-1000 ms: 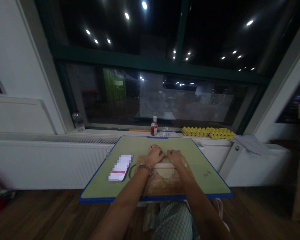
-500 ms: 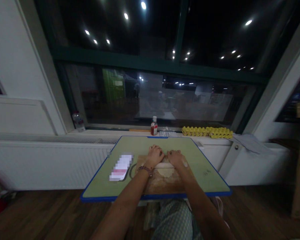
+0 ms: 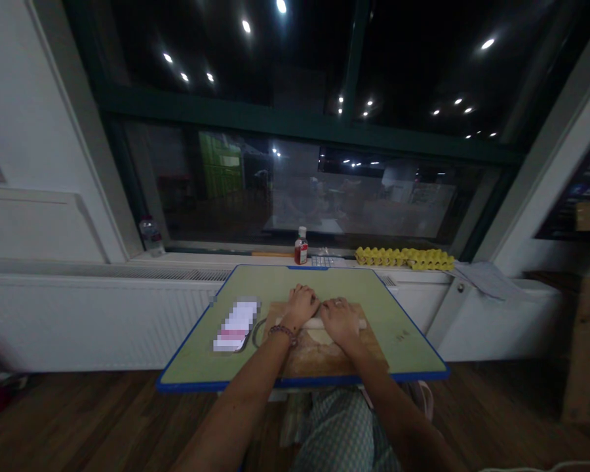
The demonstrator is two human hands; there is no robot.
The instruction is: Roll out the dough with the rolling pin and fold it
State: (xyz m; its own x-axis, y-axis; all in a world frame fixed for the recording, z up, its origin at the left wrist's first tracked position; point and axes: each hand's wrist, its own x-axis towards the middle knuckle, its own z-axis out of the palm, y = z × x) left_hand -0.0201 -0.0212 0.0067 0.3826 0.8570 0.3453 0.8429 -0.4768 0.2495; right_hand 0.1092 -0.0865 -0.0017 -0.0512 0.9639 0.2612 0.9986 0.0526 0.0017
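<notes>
Head view: the rolling pin (image 3: 314, 324) lies crosswise beneath the person's left grip (image 3: 302, 307) and right grip (image 3: 341, 319), long axis left to right; whether either clasps it or merely rests cannot be told. Flat dough (image 3: 319, 337) lies bodyward, nearer the right grip, on the board (image 3: 324, 364).

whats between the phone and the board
In the head view, a grey loop lies between the phone and the board, at the board's left side; whether it joins the board is unclear. Green tabletop shows beside it.
</notes>
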